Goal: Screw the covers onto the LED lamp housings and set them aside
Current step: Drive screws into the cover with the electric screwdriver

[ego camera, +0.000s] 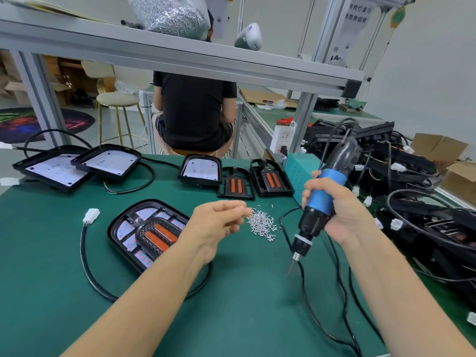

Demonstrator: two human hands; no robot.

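A black LED lamp housing (144, 229) with its cover and orange lenses on top lies on the green mat, left of centre, its cable ending in a white plug (90, 215). My left hand (219, 222) hovers just right of it, fingertips pinched together at the edge of a small pile of silver screws (261, 224); whether a screw is between them is too small to tell. My right hand (337, 210) grips a blue and black electric screwdriver (319, 202), bit pointing down above the mat.
Open housings with white LED boards (56, 168) (108, 161) (202, 170) and two loose covers (235, 185) (270, 179) lie at the back of the mat. A heap of black lamps and cables (401, 176) fills the right side. A teal box (300, 173) stands behind the screws. A person sits beyond the bench.
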